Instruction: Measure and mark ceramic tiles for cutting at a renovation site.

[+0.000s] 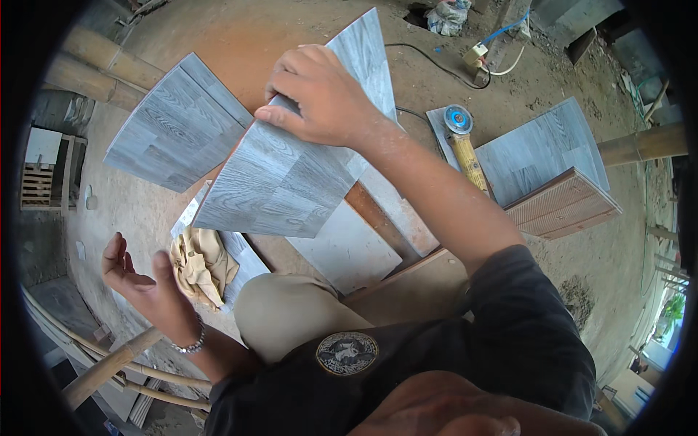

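My right hand [320, 94] grips the upper edge of a grey wood-pattern tile [273, 182], thumb on the near face and fingers over the far side. The tile stands tilted before my knee. My left hand [149, 287], with a metal band at the wrist, is raised with its fingers apart and holds nothing. Beside it, a crumpled tan cloth [200, 265] lies on a pale tile piece. Another grey wood-pattern tile [178, 127] is at the far left, and a further grey piece [367, 65] shows behind my right hand.
A yellow angle grinder [467, 149] with a blue disc rests at the right. Beside it are a grey tile [545, 149] and a tile with its brown ribbed back showing [567, 207]. A cable leads to a white socket block [476, 54]. Bamboo poles [109, 367] stand around.
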The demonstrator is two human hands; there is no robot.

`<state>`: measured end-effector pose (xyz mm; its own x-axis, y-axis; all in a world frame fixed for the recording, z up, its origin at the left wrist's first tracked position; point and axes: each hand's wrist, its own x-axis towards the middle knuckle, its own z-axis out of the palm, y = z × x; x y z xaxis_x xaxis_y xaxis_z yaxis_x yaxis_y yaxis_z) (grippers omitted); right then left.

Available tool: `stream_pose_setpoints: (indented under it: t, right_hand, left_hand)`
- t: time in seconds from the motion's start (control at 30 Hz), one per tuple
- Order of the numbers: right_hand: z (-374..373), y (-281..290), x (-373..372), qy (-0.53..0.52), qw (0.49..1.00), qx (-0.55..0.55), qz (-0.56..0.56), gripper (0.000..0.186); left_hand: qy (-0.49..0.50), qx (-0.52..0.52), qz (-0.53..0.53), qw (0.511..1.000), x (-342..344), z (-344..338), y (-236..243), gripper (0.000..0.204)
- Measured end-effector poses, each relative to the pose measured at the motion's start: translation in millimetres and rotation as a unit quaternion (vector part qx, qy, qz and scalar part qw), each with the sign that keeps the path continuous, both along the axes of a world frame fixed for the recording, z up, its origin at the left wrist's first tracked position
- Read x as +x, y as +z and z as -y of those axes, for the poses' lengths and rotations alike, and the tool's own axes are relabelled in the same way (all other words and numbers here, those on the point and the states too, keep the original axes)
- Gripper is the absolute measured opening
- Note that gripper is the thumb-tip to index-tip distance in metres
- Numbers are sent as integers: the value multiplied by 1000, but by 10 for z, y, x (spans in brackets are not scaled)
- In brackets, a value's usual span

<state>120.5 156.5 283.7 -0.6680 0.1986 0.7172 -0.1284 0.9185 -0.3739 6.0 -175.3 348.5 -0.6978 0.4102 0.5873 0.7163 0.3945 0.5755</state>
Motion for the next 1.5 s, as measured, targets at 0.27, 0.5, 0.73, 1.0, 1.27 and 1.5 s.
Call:
stream_pose_setpoints:
  t: [0.27, 0.5, 0.73, 1.0, 1.27, 1.5]
  right_hand:
    - [-858, -534, -25, -231, 923, -290, -103, 67]
    - [-1410, -1918, -129, -150, 777, -463, 399, 104]
    - [-1063, -2376, 538, -152, 681, -508, 505, 103]
    - [-1030, -2447, 646, -208, 706, -456, 501, 101]
    - [-753, -2485, 195, -233, 754, -374, 487, 93]
    - [-436, -1884, 145, -250, 832, -92, 486, 58]
  left_hand:
    - [-320, 130, 417, 841, -280, 93, -2096, 90]
    - [-151, 323, 544, 760, -832, -779, -2626, 56]
    - [-122, 326, 729, 589, -481, -566, -3215, 67]
    - [-96, 97, 691, 710, -779, -356, -3608, 63]
    - [-41, 87, 639, 763, -1139, -191, -3197, 60]
    - [23, 66, 652, 755, -1082, 10, -3331, 67]
